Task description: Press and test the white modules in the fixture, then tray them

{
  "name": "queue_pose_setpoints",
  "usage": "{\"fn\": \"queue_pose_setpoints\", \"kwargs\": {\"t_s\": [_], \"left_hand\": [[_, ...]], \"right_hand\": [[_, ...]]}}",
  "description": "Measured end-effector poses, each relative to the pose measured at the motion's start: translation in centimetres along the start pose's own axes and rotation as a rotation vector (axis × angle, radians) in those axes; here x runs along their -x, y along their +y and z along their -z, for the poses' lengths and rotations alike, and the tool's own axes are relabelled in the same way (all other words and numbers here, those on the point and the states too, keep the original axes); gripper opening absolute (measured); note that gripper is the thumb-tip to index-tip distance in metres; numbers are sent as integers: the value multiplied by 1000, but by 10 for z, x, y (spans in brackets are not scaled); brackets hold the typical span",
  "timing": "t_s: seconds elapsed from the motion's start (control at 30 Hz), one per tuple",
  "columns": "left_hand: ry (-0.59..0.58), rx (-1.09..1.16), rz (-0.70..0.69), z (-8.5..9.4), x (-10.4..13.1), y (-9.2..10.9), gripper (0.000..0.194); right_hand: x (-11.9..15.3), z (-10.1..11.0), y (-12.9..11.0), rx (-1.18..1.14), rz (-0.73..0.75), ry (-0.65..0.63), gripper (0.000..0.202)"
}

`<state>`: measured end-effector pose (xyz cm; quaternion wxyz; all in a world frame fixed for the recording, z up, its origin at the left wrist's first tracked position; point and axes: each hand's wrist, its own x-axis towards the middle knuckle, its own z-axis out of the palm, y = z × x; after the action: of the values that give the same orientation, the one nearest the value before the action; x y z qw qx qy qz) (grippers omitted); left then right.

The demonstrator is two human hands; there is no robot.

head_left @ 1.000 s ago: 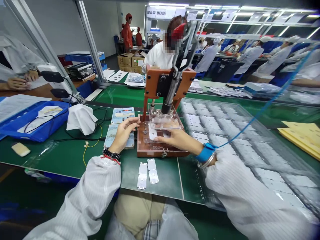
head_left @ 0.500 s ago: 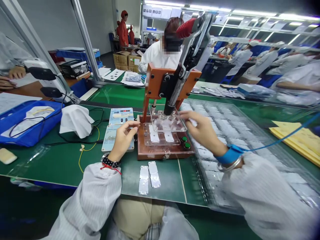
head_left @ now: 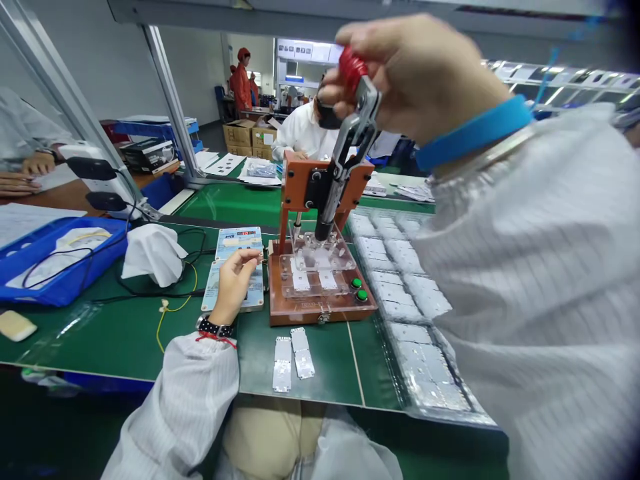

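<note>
My right hand (head_left: 410,73) is wrapped round the red lever handle (head_left: 352,67) at the top of an orange press (head_left: 295,187). My left hand (head_left: 237,277) is beside the press base, over the blue-and-white boxes (head_left: 213,283), with its fingertips drawn together; whatever they hold, if anything, is too small to name. Two white plates (head_left: 328,279) lie in the clear fixture on the brown base (head_left: 300,311), partly beneath the raised clear pressing plate (head_left: 320,257). Two more white strips (head_left: 283,367) rest on the green mat in front.
A clear tray with rows of white plates (head_left: 395,293) occupies the right side. To the left are a blue bin (head_left: 65,287), a white cloth (head_left: 153,253), cables and a sponge (head_left: 17,325). Across the bench sits a person in white (head_left: 305,130); another person's hands (head_left: 37,163) show at far left.
My right hand has risen from beside the clear fixture to the red lever handle and closed on it. My left hand stays beside the base. The view has shifted a little.
</note>
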<state>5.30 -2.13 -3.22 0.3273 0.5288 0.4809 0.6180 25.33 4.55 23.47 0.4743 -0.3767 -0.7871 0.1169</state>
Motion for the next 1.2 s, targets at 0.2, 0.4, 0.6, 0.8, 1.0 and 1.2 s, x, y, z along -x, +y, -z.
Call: {"fn": "queue_pose_setpoints", "kwargs": {"t_s": [0.2,0.4,0.6,0.8,1.0,1.2], "left_hand": [[32,-131,-59,7,-3,2,21],[-10,-447,-115,16,-9,-5,27],[-377,-788,-117,25,-18,-14,55],[-736,-1083,-46,49,-44,-10,115],[-924,-1101,-29,51,-51,-1,124],[-917,-1080,-54,53,-48,-3,117]], "right_hand": [[86,1,-44,37,204,200,22],[155,-57,-6,90,408,378,25],[164,-67,9,104,422,281,29],[172,-45,6,68,444,119,38],[184,-31,14,46,399,63,45],[211,-11,37,119,260,75,46]]}}
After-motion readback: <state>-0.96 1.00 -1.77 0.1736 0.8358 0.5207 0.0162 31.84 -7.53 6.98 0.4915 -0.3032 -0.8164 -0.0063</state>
